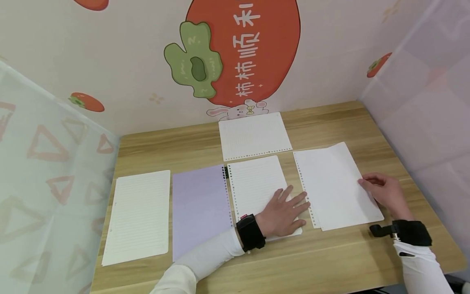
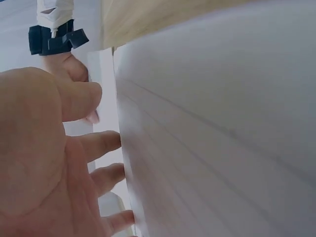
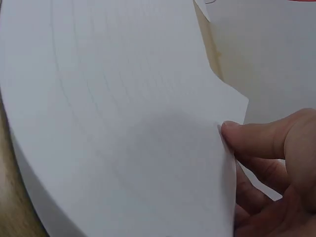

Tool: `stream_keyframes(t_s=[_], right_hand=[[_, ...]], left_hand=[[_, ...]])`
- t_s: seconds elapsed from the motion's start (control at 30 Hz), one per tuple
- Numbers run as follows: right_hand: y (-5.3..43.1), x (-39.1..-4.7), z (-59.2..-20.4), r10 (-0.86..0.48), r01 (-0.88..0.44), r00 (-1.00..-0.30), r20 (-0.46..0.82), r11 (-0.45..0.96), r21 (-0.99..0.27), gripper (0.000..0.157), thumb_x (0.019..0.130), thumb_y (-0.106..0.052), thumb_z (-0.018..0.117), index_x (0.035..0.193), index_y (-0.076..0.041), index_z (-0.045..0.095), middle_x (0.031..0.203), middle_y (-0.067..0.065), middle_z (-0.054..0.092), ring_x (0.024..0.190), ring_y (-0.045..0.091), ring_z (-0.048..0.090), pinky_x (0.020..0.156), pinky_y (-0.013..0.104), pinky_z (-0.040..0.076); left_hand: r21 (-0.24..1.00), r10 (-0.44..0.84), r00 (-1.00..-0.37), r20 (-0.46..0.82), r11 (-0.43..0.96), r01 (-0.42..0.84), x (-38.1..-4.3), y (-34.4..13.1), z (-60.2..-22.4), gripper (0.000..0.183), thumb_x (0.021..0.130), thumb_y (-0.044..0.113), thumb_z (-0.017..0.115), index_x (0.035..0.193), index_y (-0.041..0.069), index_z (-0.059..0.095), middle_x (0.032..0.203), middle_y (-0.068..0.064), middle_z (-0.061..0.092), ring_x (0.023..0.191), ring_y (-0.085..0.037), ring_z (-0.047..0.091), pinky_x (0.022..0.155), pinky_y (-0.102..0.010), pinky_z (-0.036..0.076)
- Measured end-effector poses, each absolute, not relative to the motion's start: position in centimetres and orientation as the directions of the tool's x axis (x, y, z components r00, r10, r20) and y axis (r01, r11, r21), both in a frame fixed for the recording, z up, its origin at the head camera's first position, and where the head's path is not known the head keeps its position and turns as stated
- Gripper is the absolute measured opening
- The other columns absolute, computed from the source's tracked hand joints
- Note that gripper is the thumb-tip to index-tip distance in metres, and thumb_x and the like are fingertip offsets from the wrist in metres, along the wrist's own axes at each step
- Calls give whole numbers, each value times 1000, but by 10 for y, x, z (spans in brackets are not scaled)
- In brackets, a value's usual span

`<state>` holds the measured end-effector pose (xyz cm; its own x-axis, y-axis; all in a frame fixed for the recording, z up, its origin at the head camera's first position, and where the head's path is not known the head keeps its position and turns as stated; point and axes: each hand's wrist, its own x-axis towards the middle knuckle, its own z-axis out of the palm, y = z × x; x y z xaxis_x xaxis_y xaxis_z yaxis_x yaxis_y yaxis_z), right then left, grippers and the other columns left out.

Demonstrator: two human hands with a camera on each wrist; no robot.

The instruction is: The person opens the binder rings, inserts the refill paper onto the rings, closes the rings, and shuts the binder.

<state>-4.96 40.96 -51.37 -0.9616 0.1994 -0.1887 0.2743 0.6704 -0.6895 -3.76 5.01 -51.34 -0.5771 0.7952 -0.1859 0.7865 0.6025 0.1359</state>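
Note:
My left hand rests with fingers spread on the lower right of a lined, hole-punched page. Its fingertips reach towards the punched edge of white sheets on the right. At those sheets' right edge, my right hand pinches paper between thumb and fingers; the right wrist view shows the thumb on top and the sheet bending. Left of the lined page lies a purple punched cover, with a small black piece at the top between them.
A lined sheet lies at the far left of the wooden table. Another punched sheet lies crosswise at the back, against the printed wall covering. Pale curtains border the sides.

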Motion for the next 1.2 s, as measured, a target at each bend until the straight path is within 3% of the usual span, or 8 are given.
stream_keyframes(t_s=[0.1, 0.27, 0.5, 0.63, 0.73, 0.9, 1.03, 1.2], right_hand=[[413, -47, -514, 152, 275, -961, -232, 619, -735, 57, 97, -42, 68, 131, 3, 64, 92, -33, 61, 83, -13, 57, 67, 15, 50], [415, -45, -516, 70, 304, -949, -308, 462, -833, 40, 100, -34, 65, 129, -7, 61, 101, -30, 64, 88, -8, 60, 71, 16, 53], [407, -42, -513, 30, 396, -916, -400, 230, -889, 19, 100, -30, 66, 119, -28, 64, 99, -18, 69, 81, 5, 67, 66, 26, 57], [394, -41, -512, -24, 398, -916, -401, 94, -913, 19, 101, -24, 65, 120, -26, 64, 100, -12, 69, 82, 6, 67, 66, 26, 58], [380, -41, -512, -77, 381, -921, -381, 10, -924, 17, 102, -18, 63, 119, -20, 63, 99, -9, 67, 82, 6, 65, 67, 24, 57], [353, -44, -512, -135, 388, -916, -377, -61, -920, 14, 101, -14, 64, 116, -15, 62, 92, -5, 68, 77, 8, 65, 65, 24, 56], [336, -47, -511, -160, 390, -911, -381, -29, -920, 16, 101, -15, 65, 116, -11, 60, 90, -5, 68, 76, 8, 64, 65, 22, 55], [318, -49, -512, -184, 399, -900, -396, 20, -917, 21, 101, -20, 66, 118, -12, 58, 90, -6, 73, 76, 8, 68, 65, 24, 56]], left_hand=[[293, 795, -588, -149, 604, 741, -44, 47, -515, 60, 109, 51, 32, 162, 25, 38, 171, 3, 28, 157, -32, 22, 123, -46, 25], [584, 736, -677, -27, 561, 586, -61, 42, -516, 59, 108, 36, 44, 160, 8, 35, 164, -9, 37, 149, -26, 34, 122, -37, 29], [933, 608, -781, -139, 345, 102, -75, 36, -510, 67, 107, 29, 50, 162, 1, 22, 158, -16, 41, 131, -24, 58, 103, -28, 49], [972, 579, -782, -232, 159, -170, -79, 34, -512, 71, 107, 29, 52, 163, 3, 17, 158, -17, 42, 118, -26, 68, 97, -33, 56], [956, 553, -791, -262, 34, -292, -81, 32, -515, 67, 107, 28, 53, 162, 6, 20, 154, -20, 45, 104, -28, 73, 89, -38, 60], [949, 475, -837, -272, -12, -315, -83, 22, -519, 56, 107, 23, 52, 157, 10, 28, 143, -18, 54, 89, -27, 74, 78, -39, 62], [952, 423, -863, -277, 1, -305, -84, 10, -522, 48, 108, 17, 50, 153, 12, 35, 137, -16, 59, 81, -27, 74, 71, -41, 63], [956, 377, -882, -282, 36, -290, -81, -7, -520, 46, 107, 15, 50, 152, 15, 37, 137, -15, 59, 83, -26, 73, 68, -42, 62]])
